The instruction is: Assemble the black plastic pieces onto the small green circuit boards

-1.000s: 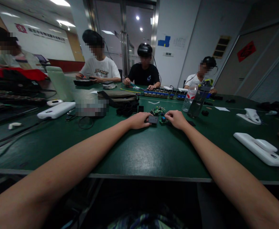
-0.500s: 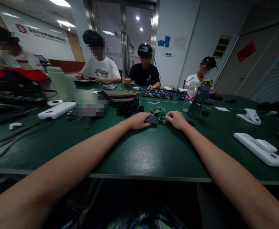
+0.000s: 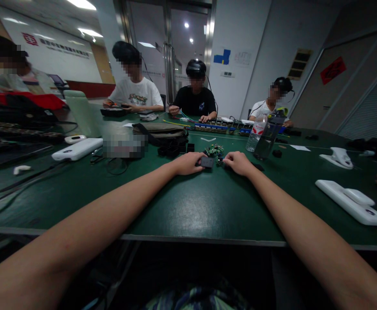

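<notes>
My left hand is closed around one end of a small black plastic box, held just above the table with its flat side toward me. Facing it, my right hand has thumb and fingers pinched on a small circuit board, largely covered by the fingertips. Between and just beyond both hands lies a loose pile of green circuit boards with small parts on them. Left of the pile stand several black open boxes.
A water bottle and a dark tumbler stand beyond my right hand. White power banks lie at left and right. A grey bag sits behind the boxes. Several people work around the green table.
The circuit board at my right fingertips has turned and shows less of its face. The black box in my left hand has tilted slightly. Both arms stay almost in place.
</notes>
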`<state>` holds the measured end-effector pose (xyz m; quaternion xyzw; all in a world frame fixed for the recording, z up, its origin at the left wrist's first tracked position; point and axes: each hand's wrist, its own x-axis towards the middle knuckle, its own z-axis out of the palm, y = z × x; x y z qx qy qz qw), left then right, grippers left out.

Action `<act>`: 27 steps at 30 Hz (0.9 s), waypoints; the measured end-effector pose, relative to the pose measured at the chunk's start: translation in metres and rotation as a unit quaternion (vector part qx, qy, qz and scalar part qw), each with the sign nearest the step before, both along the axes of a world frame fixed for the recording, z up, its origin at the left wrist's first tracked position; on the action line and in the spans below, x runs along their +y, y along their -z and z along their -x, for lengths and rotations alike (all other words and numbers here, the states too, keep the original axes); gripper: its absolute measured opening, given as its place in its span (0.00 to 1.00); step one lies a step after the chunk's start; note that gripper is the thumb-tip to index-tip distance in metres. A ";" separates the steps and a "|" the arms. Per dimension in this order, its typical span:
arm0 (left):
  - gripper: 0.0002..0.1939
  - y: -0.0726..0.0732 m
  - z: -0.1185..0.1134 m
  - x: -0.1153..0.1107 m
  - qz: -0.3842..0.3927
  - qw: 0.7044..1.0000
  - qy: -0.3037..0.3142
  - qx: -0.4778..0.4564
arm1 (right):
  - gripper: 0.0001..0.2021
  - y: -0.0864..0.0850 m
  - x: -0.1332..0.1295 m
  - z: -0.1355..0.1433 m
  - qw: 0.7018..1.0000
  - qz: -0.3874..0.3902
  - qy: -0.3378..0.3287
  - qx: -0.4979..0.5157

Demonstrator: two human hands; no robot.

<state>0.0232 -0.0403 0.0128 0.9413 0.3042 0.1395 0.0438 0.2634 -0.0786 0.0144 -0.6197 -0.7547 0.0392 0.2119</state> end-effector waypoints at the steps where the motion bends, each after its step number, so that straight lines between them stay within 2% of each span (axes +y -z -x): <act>1: 0.23 0.000 0.000 0.000 0.000 1.000 -0.001 0.001 | 0.09 0.000 0.000 0.000 1.000 0.006 0.000 -0.003; 14: 0.23 0.000 0.000 0.000 -0.007 1.000 -0.004 0.003 | 0.08 -0.003 -0.003 0.000 0.999 0.045 -0.003 -0.015; 20: 0.22 0.000 0.000 0.000 -0.003 1.000 -0.005 0.004 | 0.04 -0.004 -0.003 -0.003 0.998 0.057 -0.013 0.000; 27: 0.23 0.001 0.001 0.001 -0.006 1.000 -0.006 0.002 | 0.07 -0.003 0.004 -0.017 0.997 0.062 0.033 -0.027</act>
